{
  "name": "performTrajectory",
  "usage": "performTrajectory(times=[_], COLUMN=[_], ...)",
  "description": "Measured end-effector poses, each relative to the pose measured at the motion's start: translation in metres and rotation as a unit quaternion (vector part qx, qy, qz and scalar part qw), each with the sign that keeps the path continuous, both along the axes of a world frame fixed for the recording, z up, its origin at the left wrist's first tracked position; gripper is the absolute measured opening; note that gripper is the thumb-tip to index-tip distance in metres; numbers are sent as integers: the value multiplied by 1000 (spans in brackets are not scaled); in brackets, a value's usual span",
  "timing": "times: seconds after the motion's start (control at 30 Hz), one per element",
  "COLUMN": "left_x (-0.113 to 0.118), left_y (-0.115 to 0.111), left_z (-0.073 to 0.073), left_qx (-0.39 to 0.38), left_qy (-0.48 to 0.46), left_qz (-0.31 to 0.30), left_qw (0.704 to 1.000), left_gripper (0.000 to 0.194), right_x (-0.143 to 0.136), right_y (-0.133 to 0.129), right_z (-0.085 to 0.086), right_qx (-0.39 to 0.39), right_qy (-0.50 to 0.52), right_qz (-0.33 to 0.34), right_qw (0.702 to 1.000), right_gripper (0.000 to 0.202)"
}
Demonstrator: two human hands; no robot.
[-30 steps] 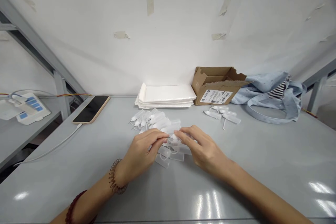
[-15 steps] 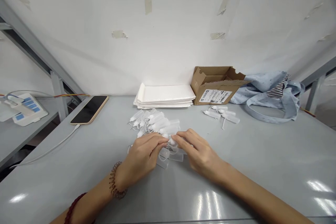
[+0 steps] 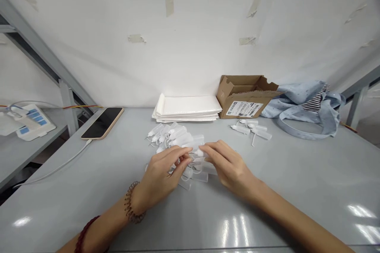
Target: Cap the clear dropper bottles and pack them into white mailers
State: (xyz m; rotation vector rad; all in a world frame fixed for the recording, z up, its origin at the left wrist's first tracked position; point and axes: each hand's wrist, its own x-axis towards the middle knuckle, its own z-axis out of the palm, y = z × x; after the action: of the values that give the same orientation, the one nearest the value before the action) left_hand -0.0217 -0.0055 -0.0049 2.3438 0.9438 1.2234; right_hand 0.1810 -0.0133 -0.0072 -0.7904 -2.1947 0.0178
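Observation:
A pile of small translucent needle-tip bottles (image 3: 181,138) with white caps and thin looped straps lies on the table in front of me. Above its near part, my right hand (image 3: 233,168) pinches one needle-tip bottle (image 3: 200,153) by its body, mostly covered by the fingers, its white top pointing left. My left hand (image 3: 164,168) is close to that top, thumb and index finger a little apart; nothing shows between them. More bottles (image 3: 199,176) lie beneath and between both hands. Some of the pile is hidden behind my left hand.
Several similar bottles (image 3: 261,132) lie apart at the right. Behind are stacked white padded envelopes (image 3: 190,106), an open cardboard box (image 3: 245,104) and a light blue cloth bag (image 3: 320,114). A phone (image 3: 102,123) with a charging cable lies on the grey table (image 3: 118,166) at left.
My left thumb and index finger have parted from their pinch at the bottle's tip. My right hand has moved slightly right and up with the bottle.

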Motion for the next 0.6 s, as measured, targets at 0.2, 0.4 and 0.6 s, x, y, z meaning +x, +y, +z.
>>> performTrajectory(times=[0.2,0.4,0.6], left_x=[-1,-1,-2], left_y=[1,1,-1], left_z=[6,5,1], left_qx=[-16,-32,-24], left_qy=[-19,-22,-14], left_qz=[25,4,-2], left_qw=[999,999,1000], left_gripper=[13,13,12], right_x=[2,-1,-3], right_y=[3,-1,-3], right_z=[2,-1,-7], right_qx=[10,12,9], right_qy=[16,11,0], right_qz=[0,0,-1], right_qw=[1000,1000,1000], right_gripper=[48,46,48])
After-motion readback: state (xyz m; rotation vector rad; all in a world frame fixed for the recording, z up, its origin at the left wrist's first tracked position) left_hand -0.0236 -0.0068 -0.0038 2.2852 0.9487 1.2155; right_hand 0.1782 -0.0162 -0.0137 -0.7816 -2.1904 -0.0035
